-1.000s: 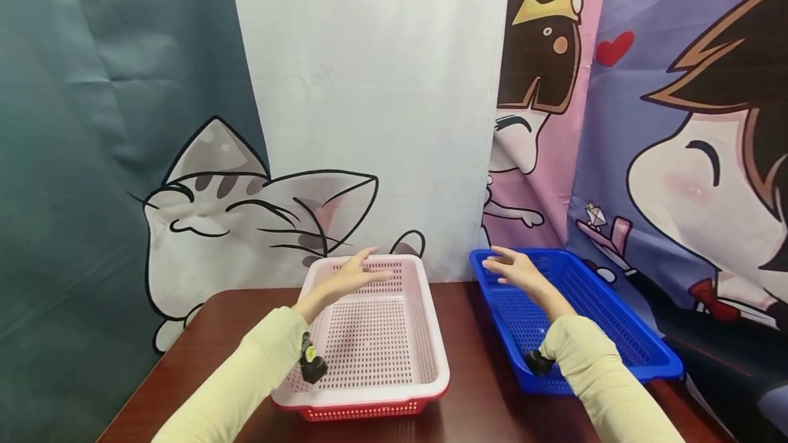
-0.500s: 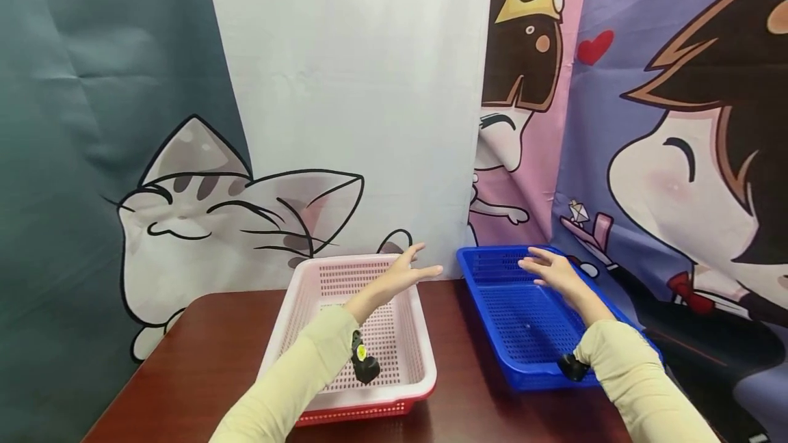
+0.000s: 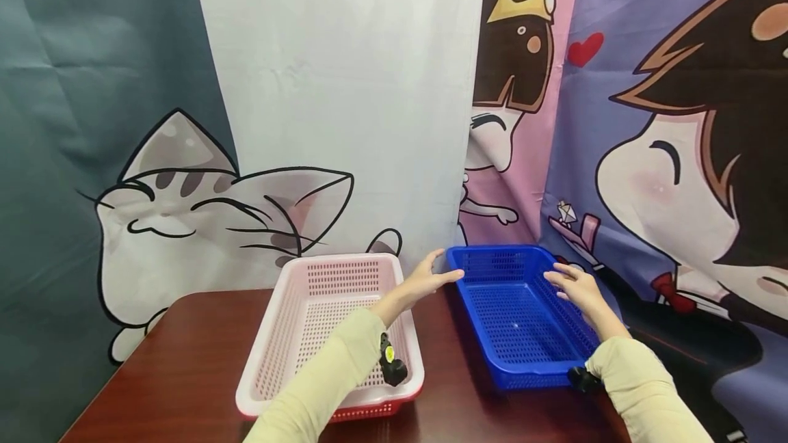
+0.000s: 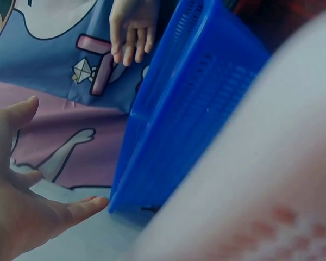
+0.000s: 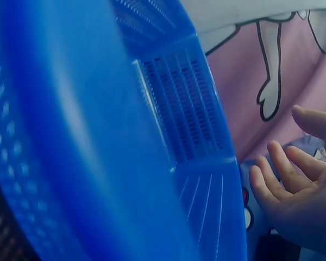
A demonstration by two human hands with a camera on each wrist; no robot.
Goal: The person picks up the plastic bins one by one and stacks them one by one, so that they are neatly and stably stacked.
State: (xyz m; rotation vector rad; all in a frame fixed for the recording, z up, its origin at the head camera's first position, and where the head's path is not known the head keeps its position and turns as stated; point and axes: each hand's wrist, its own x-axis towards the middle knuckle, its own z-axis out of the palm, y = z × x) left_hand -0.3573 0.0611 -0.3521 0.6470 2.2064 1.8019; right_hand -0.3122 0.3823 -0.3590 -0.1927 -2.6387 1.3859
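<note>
A blue plastic basket (image 3: 520, 320) sits at the right of the table, its inside bare. My left hand (image 3: 427, 279) is at its left far corner, fingers spread and holding nothing; in the left wrist view a fingertip overlaps the corner of the blue rim. Over the right rim is my right hand (image 3: 575, 287), fingers loosely bent and apart, with nothing in it. In the right wrist view that hand (image 5: 299, 185) appears beside the blue wall. A pale pink basket (image 3: 320, 354) with a red one showing beneath it stands to the left, under my left forearm.
The dark red-brown table (image 3: 185, 354) carries both baskets, with a strip of tabletop between them. Behind hangs a cloth backdrop (image 3: 345, 74) with cartoon figures, close to the baskets' far ends. A small black wrist camera (image 3: 392, 361) is strapped on the left sleeve.
My left hand has moved right from above the pink basket to the blue basket's left far corner. My right hand has shifted right across the blue basket to its right rim. The view has turned slightly right.
</note>
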